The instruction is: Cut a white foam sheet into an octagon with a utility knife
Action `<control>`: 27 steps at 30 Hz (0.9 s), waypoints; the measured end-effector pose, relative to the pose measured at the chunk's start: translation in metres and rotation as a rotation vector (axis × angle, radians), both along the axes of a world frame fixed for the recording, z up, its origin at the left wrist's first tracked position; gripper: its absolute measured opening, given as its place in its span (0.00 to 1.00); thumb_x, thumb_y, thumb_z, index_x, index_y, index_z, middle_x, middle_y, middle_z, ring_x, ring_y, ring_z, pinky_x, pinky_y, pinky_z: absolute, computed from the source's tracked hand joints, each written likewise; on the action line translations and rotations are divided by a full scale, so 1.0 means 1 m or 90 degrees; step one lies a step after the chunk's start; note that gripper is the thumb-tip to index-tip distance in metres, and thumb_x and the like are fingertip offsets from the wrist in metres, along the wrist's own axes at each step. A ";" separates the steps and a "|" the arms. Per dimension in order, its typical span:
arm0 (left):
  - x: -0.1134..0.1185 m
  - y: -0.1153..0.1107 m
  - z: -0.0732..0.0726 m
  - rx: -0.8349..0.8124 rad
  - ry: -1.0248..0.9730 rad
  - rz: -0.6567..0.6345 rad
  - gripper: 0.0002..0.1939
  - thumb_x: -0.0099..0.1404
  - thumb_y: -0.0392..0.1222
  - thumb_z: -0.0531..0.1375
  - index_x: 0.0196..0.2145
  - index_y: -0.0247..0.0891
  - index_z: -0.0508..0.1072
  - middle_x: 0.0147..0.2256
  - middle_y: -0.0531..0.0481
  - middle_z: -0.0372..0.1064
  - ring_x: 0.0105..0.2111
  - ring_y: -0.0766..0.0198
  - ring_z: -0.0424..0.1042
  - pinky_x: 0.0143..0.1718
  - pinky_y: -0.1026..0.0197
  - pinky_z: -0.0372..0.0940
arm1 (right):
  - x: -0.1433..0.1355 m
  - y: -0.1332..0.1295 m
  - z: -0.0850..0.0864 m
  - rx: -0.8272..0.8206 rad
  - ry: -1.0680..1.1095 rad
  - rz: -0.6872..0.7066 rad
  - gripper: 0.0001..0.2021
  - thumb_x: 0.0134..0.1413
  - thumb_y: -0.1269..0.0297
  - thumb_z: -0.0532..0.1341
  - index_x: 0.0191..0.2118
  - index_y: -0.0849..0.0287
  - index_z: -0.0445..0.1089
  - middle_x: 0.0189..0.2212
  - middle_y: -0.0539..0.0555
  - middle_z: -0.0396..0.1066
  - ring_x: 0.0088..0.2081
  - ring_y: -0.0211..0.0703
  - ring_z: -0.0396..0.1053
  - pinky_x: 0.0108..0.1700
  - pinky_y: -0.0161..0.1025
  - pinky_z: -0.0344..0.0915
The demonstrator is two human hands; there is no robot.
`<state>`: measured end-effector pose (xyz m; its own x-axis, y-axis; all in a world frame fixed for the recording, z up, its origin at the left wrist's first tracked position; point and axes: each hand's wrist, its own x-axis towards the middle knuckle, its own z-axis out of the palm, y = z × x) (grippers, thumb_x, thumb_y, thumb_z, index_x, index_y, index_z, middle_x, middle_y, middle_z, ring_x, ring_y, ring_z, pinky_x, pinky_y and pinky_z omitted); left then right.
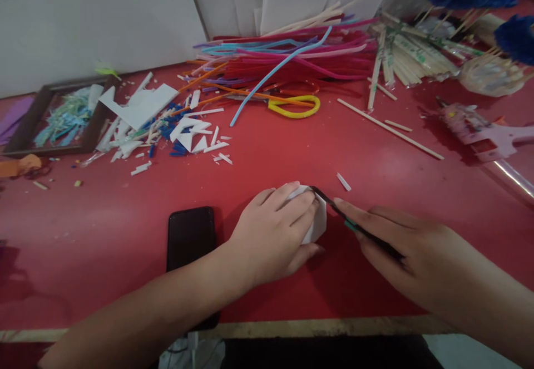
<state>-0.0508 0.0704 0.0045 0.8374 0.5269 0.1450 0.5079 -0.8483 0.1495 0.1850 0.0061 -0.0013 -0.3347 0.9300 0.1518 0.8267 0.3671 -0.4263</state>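
My left hand lies over a small white piece on the red table, its fingers across the top and the thumb near the lower edge. Part of the piece is hidden under the fingers. In my right hand is a dark cutter with a green part, fingers wrapped round it. The cutter's tip meets the upper right edge of the white piece, close to my left fingertips. A small white strip lies just beyond the cutter.
A black phone is left of my left hand. Farther back are white scraps, a brown frame, coloured pipe cleaners, yellow-handled scissors and wooden sticks. A pink glue gun lies at the right.
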 end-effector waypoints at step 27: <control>0.003 0.001 0.002 -0.007 -0.023 0.000 0.28 0.66 0.51 0.67 0.56 0.27 0.73 0.56 0.39 0.75 0.60 0.45 0.71 0.55 0.48 0.71 | 0.000 0.004 0.002 -0.028 0.004 0.011 0.23 0.67 0.71 0.51 0.62 0.64 0.72 0.43 0.62 0.82 0.33 0.46 0.81 0.30 0.39 0.76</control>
